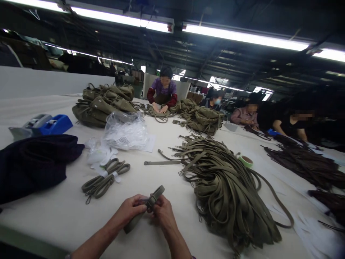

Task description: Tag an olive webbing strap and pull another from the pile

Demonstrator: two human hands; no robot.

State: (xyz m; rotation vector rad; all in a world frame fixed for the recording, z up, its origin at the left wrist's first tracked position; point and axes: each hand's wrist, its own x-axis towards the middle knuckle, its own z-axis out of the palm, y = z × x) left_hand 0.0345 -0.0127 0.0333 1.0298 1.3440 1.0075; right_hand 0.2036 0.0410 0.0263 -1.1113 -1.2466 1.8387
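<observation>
An olive webbing strap (155, 196) with a buckle is folded between both my hands, low and center over the white table (59, 212). My left hand (133, 208) grips its lower end and my right hand (164, 213) pinches it by the buckle. A big heap of the same olive straps (229, 187) lies just right of my hands. A bundled, taped strap (104, 181) rests to the left.
Dark cloth (32, 163) and a blue tape dispenser (51, 124) lie at the left. Clear plastic bags (125, 131), olive bags (104, 104), a green tape roll (245, 160) and dark brown straps (307, 162) cover the table. Several people work along the far side.
</observation>
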